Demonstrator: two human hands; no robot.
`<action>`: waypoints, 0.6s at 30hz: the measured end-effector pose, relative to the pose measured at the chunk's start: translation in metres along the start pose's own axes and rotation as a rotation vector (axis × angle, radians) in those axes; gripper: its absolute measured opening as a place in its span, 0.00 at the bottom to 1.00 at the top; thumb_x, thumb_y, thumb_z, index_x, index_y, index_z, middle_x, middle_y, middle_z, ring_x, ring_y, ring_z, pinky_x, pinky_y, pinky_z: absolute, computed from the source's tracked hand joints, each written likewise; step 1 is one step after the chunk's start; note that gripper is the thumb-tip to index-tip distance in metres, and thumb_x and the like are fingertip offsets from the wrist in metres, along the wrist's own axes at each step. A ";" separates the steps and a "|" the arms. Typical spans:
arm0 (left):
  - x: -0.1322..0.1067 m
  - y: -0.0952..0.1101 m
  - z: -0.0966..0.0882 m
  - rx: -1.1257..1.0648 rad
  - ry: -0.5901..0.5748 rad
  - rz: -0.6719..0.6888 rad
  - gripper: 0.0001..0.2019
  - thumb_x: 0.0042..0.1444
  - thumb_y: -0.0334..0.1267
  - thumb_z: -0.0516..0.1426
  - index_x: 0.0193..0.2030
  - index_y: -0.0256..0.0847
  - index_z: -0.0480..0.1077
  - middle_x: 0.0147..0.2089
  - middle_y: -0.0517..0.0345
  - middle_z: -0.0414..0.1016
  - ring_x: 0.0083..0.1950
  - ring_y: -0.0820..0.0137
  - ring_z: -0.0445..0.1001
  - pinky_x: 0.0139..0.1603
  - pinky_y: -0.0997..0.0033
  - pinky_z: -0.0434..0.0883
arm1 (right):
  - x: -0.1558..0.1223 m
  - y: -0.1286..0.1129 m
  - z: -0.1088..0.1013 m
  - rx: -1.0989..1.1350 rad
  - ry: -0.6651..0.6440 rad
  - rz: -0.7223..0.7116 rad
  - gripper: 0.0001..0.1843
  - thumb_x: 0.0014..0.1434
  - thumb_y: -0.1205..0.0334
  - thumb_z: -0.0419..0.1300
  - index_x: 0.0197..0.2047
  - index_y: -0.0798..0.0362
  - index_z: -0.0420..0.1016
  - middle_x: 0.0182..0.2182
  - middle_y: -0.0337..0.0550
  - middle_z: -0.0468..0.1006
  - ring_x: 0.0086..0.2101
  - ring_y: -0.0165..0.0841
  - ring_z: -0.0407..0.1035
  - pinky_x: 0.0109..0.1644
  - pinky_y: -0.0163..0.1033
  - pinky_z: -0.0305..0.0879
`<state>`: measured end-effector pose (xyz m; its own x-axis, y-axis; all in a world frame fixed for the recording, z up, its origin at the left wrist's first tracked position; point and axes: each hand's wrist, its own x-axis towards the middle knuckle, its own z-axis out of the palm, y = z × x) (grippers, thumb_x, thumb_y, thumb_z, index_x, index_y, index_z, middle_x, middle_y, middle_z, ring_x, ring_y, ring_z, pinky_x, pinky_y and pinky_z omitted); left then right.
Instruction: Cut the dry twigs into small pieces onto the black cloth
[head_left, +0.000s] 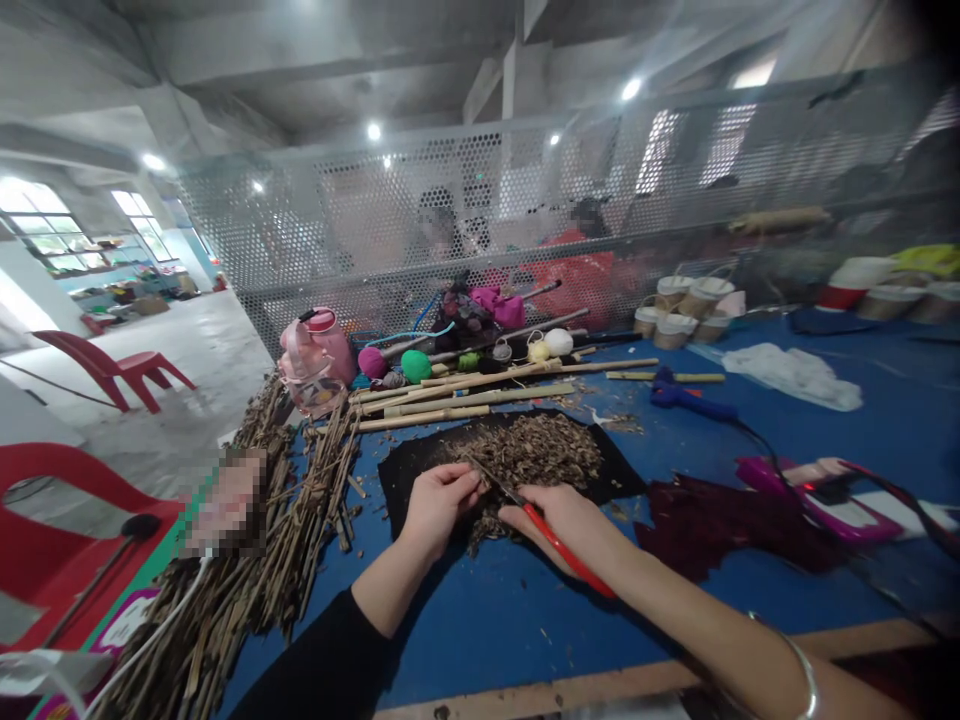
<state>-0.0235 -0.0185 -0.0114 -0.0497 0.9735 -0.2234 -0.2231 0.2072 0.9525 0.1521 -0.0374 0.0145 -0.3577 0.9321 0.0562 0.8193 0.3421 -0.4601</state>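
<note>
My right hand [551, 510] is wrapped round a pair of red-handled shears [568, 552], whose metal blade points left and away from me. Close to the blade tip, my left hand [441, 505] pinches thumb against fingers; whatever is between them is too small to make out. Both hands are over a black cloth [405, 455] on the blue table. A heap of short, chopped brown twig pieces [559, 445] lies on that cloth, just beyond my hands. To the left, bundles of long dry twigs [300, 540] rest along the table's side.
Bamboo sticks [435, 412], yarn balls [416, 366] and a pink bottle [330, 345] lie behind the cloth. On the right are a blue glue gun [694, 402], dark red cloth [720, 530] and small pots [675, 330]. A perforated metal screen [337, 220] stands behind; people are beyond it.
</note>
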 end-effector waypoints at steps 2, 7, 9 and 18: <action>0.004 0.003 -0.009 0.323 -0.020 0.169 0.12 0.49 0.37 0.59 0.40 0.34 0.74 0.34 0.49 0.77 0.34 0.70 0.74 0.39 0.69 0.72 | 0.002 0.003 -0.010 0.087 -0.074 -0.024 0.27 0.59 0.41 0.44 0.21 0.53 0.65 0.19 0.38 0.70 0.22 0.30 0.65 0.26 0.33 0.55; 0.004 0.016 -0.033 1.012 -0.056 0.658 0.16 0.54 0.32 0.52 0.49 0.39 0.72 0.55 0.47 0.68 0.57 0.62 0.65 0.59 0.60 0.60 | -0.005 0.008 -0.028 0.221 -0.101 -0.076 0.22 0.58 0.42 0.48 0.34 0.52 0.69 0.22 0.37 0.72 0.22 0.30 0.64 0.27 0.33 0.58; -0.002 0.022 -0.037 1.140 -0.016 0.680 0.15 0.56 0.34 0.51 0.47 0.38 0.72 0.53 0.45 0.69 0.56 0.61 0.65 0.57 0.59 0.61 | -0.011 0.010 -0.024 0.220 -0.027 -0.017 0.22 0.57 0.43 0.49 0.41 0.52 0.69 0.21 0.38 0.73 0.22 0.32 0.66 0.26 0.34 0.58; -0.026 0.024 -0.027 1.275 -0.438 0.278 0.16 0.38 0.49 0.64 0.32 0.40 0.73 0.26 0.61 0.71 0.26 0.73 0.66 0.24 0.76 0.57 | -0.024 0.021 0.014 0.164 0.333 0.058 0.25 0.51 0.46 0.57 0.47 0.54 0.70 0.25 0.43 0.76 0.26 0.35 0.70 0.30 0.36 0.62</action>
<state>-0.0543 -0.0418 0.0115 0.4159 0.8986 -0.1399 0.7944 -0.2841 0.5368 0.1718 -0.0542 -0.0086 -0.1255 0.9461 0.2986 0.7418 0.2894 -0.6049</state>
